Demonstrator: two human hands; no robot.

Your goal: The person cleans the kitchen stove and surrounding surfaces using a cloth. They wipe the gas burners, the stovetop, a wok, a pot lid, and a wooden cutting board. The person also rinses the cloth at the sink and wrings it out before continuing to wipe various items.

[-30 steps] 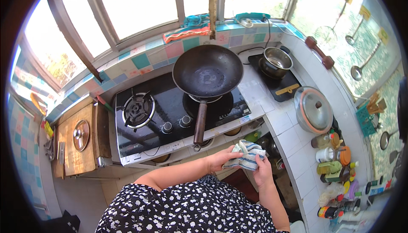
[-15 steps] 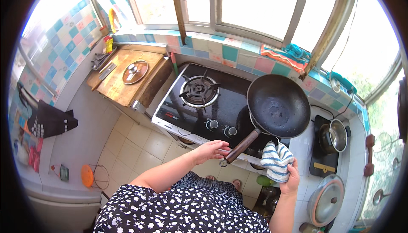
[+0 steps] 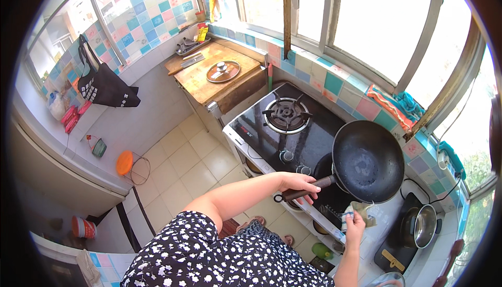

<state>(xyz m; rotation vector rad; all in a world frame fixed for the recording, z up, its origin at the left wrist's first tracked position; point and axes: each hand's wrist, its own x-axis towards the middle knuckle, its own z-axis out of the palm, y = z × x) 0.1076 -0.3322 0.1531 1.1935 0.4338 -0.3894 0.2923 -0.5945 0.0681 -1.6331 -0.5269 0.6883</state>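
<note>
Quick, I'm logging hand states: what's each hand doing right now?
Left hand: closed on the wok handle; how firm the grip is cannot be told.
Right hand: closed, holding a cloth.

Bright daylight; windows (image 3: 384, 25) blown out; reflections on stove (image 3: 320, 138); fisheye-bent edges, dark corners.

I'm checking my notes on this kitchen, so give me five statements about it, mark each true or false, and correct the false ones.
1. The left hand is on the handle of the wok. True.
2. The right hand holds a ladle. False: it holds a cloth.
3. A round glass lid lies on the wooden surface. True.
4. The wok covers the left burner. False: that burner is bare, and the wok is to its right.
5. A black bag hangs toward the picture's left. True.
</note>
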